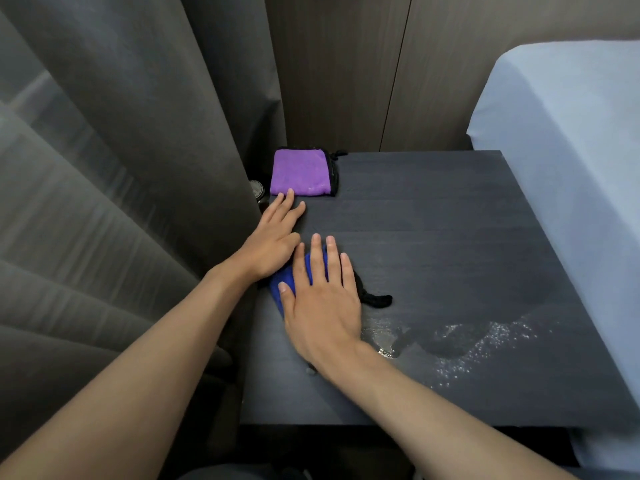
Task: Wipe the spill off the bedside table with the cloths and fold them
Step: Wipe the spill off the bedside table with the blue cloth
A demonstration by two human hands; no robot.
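A folded purple cloth point(299, 172) with a black edge lies at the back left corner of the dark bedside table point(450, 216). A blue cloth point(284, 282) with a black loop lies near the table's left edge, mostly hidden under my right hand point(322, 299), which presses flat on it with straight fingers. My left hand point(277, 237) lies flat on the table just behind the blue cloth, fingertips close to the purple cloth's front edge. A wet spill point(460, 344) glistens on the front right part of the table.
Grey curtains point(121, 202) hang right against the table's left side. A bed with a pale sheet point(568, 168) borders the table on the right. Wood wall panels stand behind. A small round object point(257, 189) peeks out beside the curtain.
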